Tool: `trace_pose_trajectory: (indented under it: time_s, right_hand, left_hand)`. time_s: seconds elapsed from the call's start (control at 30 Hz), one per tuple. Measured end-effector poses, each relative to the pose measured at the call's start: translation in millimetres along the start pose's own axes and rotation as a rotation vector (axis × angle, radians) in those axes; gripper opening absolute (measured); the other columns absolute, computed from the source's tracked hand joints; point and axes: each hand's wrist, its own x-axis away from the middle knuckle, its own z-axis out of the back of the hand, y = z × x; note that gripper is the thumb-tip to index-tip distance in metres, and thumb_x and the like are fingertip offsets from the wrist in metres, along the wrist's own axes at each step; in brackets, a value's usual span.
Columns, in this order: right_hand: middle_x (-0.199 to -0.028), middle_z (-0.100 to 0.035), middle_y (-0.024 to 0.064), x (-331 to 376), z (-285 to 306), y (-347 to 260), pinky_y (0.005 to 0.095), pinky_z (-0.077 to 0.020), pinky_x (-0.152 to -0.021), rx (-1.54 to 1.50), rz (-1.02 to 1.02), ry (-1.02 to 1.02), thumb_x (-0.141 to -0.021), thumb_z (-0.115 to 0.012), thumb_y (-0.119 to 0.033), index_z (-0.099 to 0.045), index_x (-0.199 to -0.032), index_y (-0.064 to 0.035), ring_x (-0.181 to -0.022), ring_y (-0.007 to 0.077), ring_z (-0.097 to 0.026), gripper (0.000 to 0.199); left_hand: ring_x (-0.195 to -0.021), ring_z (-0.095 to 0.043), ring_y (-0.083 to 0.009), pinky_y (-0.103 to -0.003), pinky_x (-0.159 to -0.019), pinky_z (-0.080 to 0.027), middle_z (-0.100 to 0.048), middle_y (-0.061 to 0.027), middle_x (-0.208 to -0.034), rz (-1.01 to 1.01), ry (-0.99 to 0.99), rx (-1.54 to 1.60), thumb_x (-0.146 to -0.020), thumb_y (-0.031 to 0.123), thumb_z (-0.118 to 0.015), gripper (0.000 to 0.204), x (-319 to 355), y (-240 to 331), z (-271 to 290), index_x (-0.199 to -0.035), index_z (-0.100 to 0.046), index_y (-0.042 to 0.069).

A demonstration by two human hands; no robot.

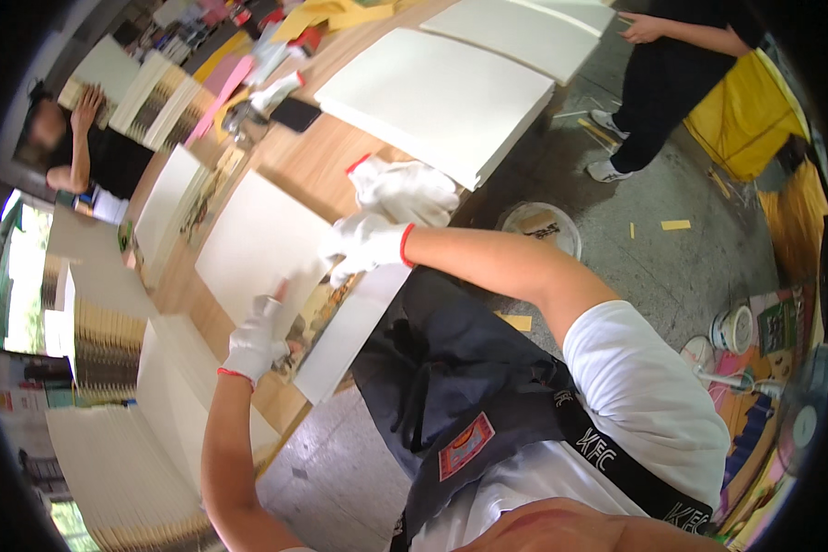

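Observation:
A white board point(259, 230) lies on the wooden table in front of me, with a printed picture strip point(320, 315) and a plain white strip point(351, 324) along its near side. My left hand point(256, 342), in a white glove with a red cuff, rests by the board's near left part. Its index finger stretches over the white surface and a bare fingertip shows. My right hand point(366, 247), gloved likewise, is at the board's right edge. Its fingers are smeared by motion, so its grip is unclear. Spare white gloves point(407, 191) lie just beyond it.
A large stack of white boards point(437, 101) stands at the far right of the table. A black phone point(296, 114) lies near it. More board stacks point(110, 340) stand at left. Other people are at the left and far right. A round tub point(545, 230) sits on the floor.

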Motion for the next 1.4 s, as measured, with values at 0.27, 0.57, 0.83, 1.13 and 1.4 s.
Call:
trace_pose_trajectory:
  time_s: [0.27,0.57,0.83,1.13,1.4]
  right_hand:
    - [-0.096,-0.067,0.0054,20,-2,1,0.0405,-0.0510,-0.078,0.068,0.088,0.268,-0.090,-0.065,-0.031,-0.068,-0.098,-0.0153,-0.094,0.0271,-0.065,0.018]
    - [-0.126,-0.061,0.0101,63,37,55,0.0408,-0.0497,-0.092,0.888,-0.432,0.167,-0.095,-0.055,-0.029,-0.053,-0.129,-0.0151,-0.116,0.0258,-0.058,0.037]
    - [-0.097,-0.061,-0.0002,51,54,-13,0.0360,-0.0465,-0.077,0.471,0.451,0.221,-0.081,-0.065,-0.018,-0.073,-0.107,-0.0213,-0.085,0.0212,-0.062,0.027]
    - [-0.083,-0.064,0.0001,-4,-51,-68,0.0344,-0.0517,-0.071,0.360,0.465,-0.070,-0.079,-0.067,-0.018,-0.071,-0.088,-0.0183,-0.080,0.0196,-0.064,0.010]
    - [-0.076,-0.065,0.0037,-45,-86,-156,0.0372,-0.0519,-0.057,0.134,0.439,-0.462,-0.075,-0.070,-0.020,-0.071,-0.081,-0.0142,-0.071,0.0225,-0.066,0.009]
  left_hand:
    - [-0.113,-0.060,-0.0350,-0.042,-0.093,-0.051,-0.054,-0.0132,-0.128,-0.496,-0.170,-0.355,-0.067,0.022,-0.088,0.094,-44,28,30,-0.146,-0.044,0.048]
    - [-0.100,-0.063,-0.0379,-0.046,-0.087,-0.052,-0.052,-0.0160,-0.119,-0.528,-0.275,-0.320,-0.062,0.010,-0.086,0.115,-58,15,31,-0.153,-0.028,0.050]
    - [-0.108,-0.064,-0.0360,-0.045,-0.088,-0.055,-0.049,-0.0112,-0.135,-0.379,-0.337,-0.294,-0.064,0.013,-0.087,0.095,-67,-1,16,-0.145,-0.042,0.032]
    - [-0.107,-0.066,-0.0350,-0.045,-0.089,-0.057,-0.050,-0.0092,-0.137,-0.451,-0.200,-0.340,-0.069,0.004,-0.077,0.089,-57,6,24,-0.146,-0.043,0.031]
    - [-0.114,-0.062,-0.0367,-0.042,-0.098,-0.052,-0.047,-0.0110,-0.145,-0.842,0.064,-0.052,-0.070,0.008,-0.074,0.101,-83,-27,-3,-0.155,-0.030,0.039]
